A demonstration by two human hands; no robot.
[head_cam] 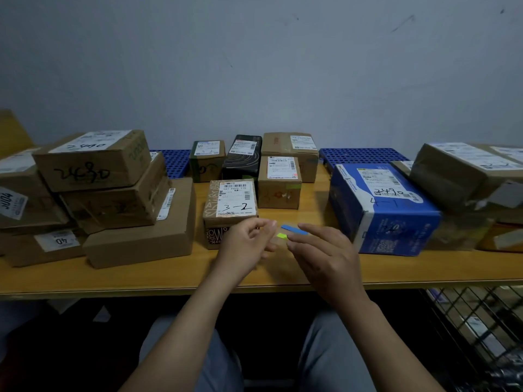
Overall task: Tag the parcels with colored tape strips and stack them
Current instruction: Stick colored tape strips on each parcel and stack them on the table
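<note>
L hand [249,244] curled, grip unclear; R hand [325,256] fingers loosely straight, flat blue strip [294,230] & lime strip [282,236] stuck on tips. Matte cardboard "3-2" box [229,199] just behind; glossy blue carton [379,207] right, on wood table [169,275].

Yellow wooden table [181,274]. Stacked brown parcels [135,241] at left, small parcels [278,190] centre, blue box [396,230] right. Blue perforated mats [362,155] along back

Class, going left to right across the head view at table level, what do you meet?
stack of brown parcels → left hand → blue tape strip → right hand → blue parcel → large brown parcel
</note>
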